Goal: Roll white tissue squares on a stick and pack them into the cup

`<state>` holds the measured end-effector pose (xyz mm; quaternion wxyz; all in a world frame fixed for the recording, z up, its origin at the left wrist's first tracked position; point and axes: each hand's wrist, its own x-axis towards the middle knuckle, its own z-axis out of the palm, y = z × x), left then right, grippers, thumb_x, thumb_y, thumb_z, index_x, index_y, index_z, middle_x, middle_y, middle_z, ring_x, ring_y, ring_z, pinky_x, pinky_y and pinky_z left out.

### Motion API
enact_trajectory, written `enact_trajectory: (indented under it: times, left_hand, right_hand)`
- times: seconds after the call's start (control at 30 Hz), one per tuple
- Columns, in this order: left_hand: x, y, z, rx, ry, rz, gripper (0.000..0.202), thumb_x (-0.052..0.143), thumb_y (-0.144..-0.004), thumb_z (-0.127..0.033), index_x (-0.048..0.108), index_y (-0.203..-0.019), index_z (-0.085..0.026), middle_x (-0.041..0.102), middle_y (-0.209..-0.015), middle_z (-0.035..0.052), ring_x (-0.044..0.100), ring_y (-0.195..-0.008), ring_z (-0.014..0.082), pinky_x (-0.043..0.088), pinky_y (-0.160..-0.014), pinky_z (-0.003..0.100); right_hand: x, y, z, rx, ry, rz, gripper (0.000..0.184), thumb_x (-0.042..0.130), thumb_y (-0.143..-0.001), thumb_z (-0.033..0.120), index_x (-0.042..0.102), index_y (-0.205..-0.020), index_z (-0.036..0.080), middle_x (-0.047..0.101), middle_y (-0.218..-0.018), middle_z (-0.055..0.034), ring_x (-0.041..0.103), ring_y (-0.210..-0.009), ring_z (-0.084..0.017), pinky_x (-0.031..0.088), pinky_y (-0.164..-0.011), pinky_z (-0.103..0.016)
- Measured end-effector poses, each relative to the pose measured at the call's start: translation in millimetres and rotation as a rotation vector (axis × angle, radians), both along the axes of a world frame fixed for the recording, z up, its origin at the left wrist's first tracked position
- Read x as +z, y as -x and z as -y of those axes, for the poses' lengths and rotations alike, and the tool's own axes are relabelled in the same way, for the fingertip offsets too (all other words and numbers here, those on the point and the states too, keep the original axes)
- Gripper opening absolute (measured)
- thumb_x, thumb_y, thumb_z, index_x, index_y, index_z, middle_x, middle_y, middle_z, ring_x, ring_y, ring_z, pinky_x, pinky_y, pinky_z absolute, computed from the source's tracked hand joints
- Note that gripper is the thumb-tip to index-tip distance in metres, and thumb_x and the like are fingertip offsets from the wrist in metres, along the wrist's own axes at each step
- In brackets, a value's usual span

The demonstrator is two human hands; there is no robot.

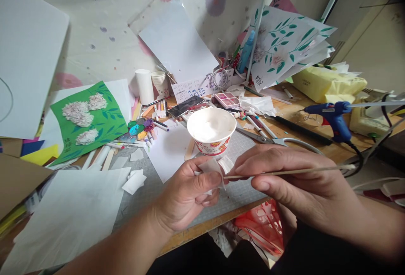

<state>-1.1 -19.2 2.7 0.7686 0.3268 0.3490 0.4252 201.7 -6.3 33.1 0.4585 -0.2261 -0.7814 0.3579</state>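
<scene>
My left hand point(193, 188) pinches a small piece of thin white paper point(212, 168) between thumb and fingers. My right hand point(294, 182) holds a thin wooden stick point(303, 170) nearly level, closed on it with thumb and fingers. The stick's left end meets the paper at my left thumb; its tip is hidden there. Just beyond my hands stands a white paper bowl point(211, 129) with a red printed pattern. Another small white paper piece point(225, 164) lies in front of the bowl. More cut paper squares point(134, 181) lie on the grey cutting mat point(202, 220) to the left.
A blue glue gun point(335, 114) and scissors point(278, 141) lie to the right. Green artwork with white paper flowers point(88, 121) leans at the left, near thin white sheets point(72, 211). Markers, paper cups point(144, 86) and a phone point(185, 106) crowd the back. A red bag point(261, 226) hangs below the table edge.
</scene>
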Motion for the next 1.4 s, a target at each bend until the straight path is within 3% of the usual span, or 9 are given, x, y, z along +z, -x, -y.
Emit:
enact_trajectory:
  times: [0.2, 0.37, 0.43, 0.57, 0.83, 1.07, 1.17, 1.27, 1.4]
  left_hand:
    - [-0.3, 1, 1, 0.006, -0.036, -0.051, 0.035, 0.091, -0.062, -0.044, 0.066, -0.062, -0.019, 0.038, -0.043, -0.0096, 0.023, -0.042, 0.0042, 0.023, -0.047, 0.022]
    - [0.0, 0, 3, 0.097, -0.426, -0.543, 0.008, 0.079, -0.078, -0.027, 0.076, -0.076, -0.020, 0.069, -0.071, -0.0002, 0.057, -0.067, 0.0131, 0.044, -0.065, 0.025]
    - [0.9, -1, 3, 0.103, -0.525, -0.697, 0.006, 0.075, -0.080, -0.024, 0.076, -0.077, -0.019, 0.073, -0.074, 0.0019, 0.062, -0.072, 0.0166, 0.046, -0.068, 0.027]
    - [2.4, 0, 2, 0.080, -0.553, -0.784, 0.007, 0.074, -0.079, -0.023, 0.076, -0.075, -0.018, 0.075, -0.075, 0.0034, 0.064, -0.071, 0.0189, 0.046, -0.066, 0.028]
    - [-5.6, 11, -3, 0.161, -0.533, -0.537, 0.018, 0.078, -0.081, -0.034, 0.077, -0.073, -0.018, 0.061, -0.061, -0.0005, 0.049, -0.061, 0.0129, 0.039, -0.060, 0.025]
    - [-7.7, 8, -1, 0.126, -0.438, -0.138, 0.014, 0.086, -0.075, -0.036, 0.084, -0.086, -0.027, 0.076, -0.082, 0.0017, 0.062, -0.077, 0.0139, 0.047, -0.071, 0.024]
    - [-4.6, 5, -1, 0.108, -0.382, -0.074, 0.013, 0.089, -0.072, -0.035, 0.084, -0.078, -0.024, 0.072, -0.070, 0.0002, 0.059, -0.068, 0.0102, 0.047, -0.067, 0.021]
    - [-2.1, 3, -1, 0.133, -0.327, -0.062, 0.017, 0.091, -0.069, -0.035, 0.081, -0.070, -0.021, 0.061, -0.055, -0.0031, 0.046, -0.053, 0.0055, 0.039, -0.055, 0.018]
    - [0.3, 3, 0, 0.164, -0.205, -0.075, 0.026, 0.092, -0.064, -0.035, 0.074, -0.063, -0.017, 0.050, -0.048, -0.0062, 0.036, -0.047, 0.0039, 0.030, -0.049, 0.018]
  right_hand:
    - [0.4, -1, -1, 0.049, -0.010, 0.016, 0.019, 0.068, -0.091, 0.018, 0.076, -0.106, 0.027, 0.081, -0.091, -0.0047, 0.078, -0.086, -0.019, 0.063, -0.075, -0.026]
    - [0.2, -5, -3, -0.025, -0.017, 0.012, 0.017, 0.071, -0.089, 0.018, 0.078, -0.102, 0.026, 0.080, -0.102, -0.0056, 0.076, -0.097, -0.019, 0.062, -0.084, -0.025]
    - [-0.9, -5, -4, -0.022, -0.043, 0.042, 0.016, 0.072, -0.089, 0.017, 0.078, -0.100, 0.025, 0.080, -0.103, -0.0064, 0.075, -0.100, -0.019, 0.062, -0.085, -0.026]
    - [-3.0, -2, -4, -0.003, -0.128, 0.098, 0.019, 0.069, -0.089, 0.013, 0.077, -0.103, 0.023, 0.079, -0.101, -0.0078, 0.076, -0.097, -0.019, 0.062, -0.084, -0.026]
    - [-0.5, -6, -5, -0.071, -0.073, 0.060, 0.015, 0.069, -0.090, 0.014, 0.077, -0.099, 0.023, 0.080, -0.093, -0.0058, 0.076, -0.094, -0.019, 0.062, -0.083, -0.025]
    - [-5.2, 0, -4, 0.009, 0.034, -0.007, 0.012, 0.069, -0.090, 0.012, 0.077, -0.096, 0.018, 0.080, -0.094, -0.0064, 0.076, -0.093, -0.016, 0.061, -0.084, -0.021]
    - [-7.4, 2, -4, 0.007, 0.091, -0.046, 0.010, 0.069, -0.091, 0.014, 0.078, -0.094, 0.018, 0.080, -0.091, -0.0058, 0.076, -0.092, -0.015, 0.061, -0.083, -0.020]
    - [-7.3, 2, -5, 0.026, 0.125, -0.063, 0.009, 0.070, -0.090, 0.016, 0.078, -0.094, 0.019, 0.080, -0.091, -0.0058, 0.076, -0.093, -0.016, 0.061, -0.084, -0.021]
    - [-5.4, -1, -4, 0.060, 0.124, -0.091, 0.012, 0.071, -0.090, 0.015, 0.078, -0.098, 0.020, 0.080, -0.096, -0.0061, 0.076, -0.095, -0.016, 0.061, -0.085, -0.022]
